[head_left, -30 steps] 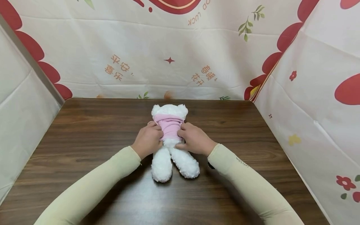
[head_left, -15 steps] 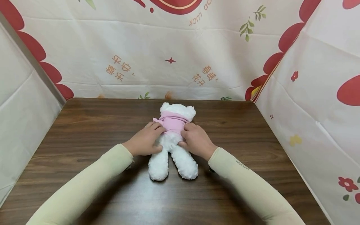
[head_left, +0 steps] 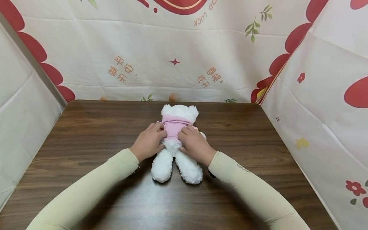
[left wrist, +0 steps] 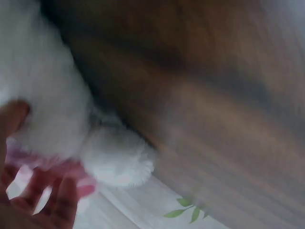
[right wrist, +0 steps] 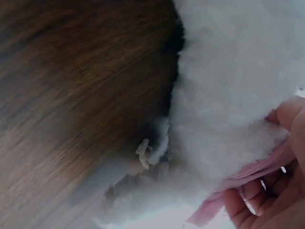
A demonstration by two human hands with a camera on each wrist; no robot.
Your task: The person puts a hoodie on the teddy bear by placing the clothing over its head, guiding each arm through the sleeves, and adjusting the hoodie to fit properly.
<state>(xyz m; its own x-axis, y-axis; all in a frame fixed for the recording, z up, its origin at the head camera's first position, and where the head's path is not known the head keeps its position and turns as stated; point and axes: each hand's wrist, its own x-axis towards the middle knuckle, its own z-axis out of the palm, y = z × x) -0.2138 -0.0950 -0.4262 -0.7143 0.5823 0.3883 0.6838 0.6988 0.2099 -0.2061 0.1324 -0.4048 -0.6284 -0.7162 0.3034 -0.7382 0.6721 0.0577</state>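
A white plush bear point(head_left: 172, 147) in a pink shirt point(head_left: 173, 129) lies on the brown wooden table, head toward the far edge, legs toward the near one. No facial features show on it. At the shirt's left edge, the left hand point(head_left: 148, 140) grips cloth with bent fingers. The right hand point(head_left: 195, 143) pinches the shirt's lower right side, its thumb by the white hip. In the left wrist view, the left hand point(left wrist: 40, 191) has its fingers at the pink hem and its thumb on white fur. The right wrist view shows the right hand point(right wrist: 276, 181) holding the pink hem.
The table point(head_left: 86, 134) has its far edge just beyond the bear's head. Behind it hangs a printed white curtain point(head_left: 172, 41), and similar cloth point(head_left: 325, 105) runs along the right side.
Over the last second the bear has shifted slightly right at its head. The right hand has moved left onto the shirt, uncovering a white arm beside it. The left hand now has its fingers more bent.
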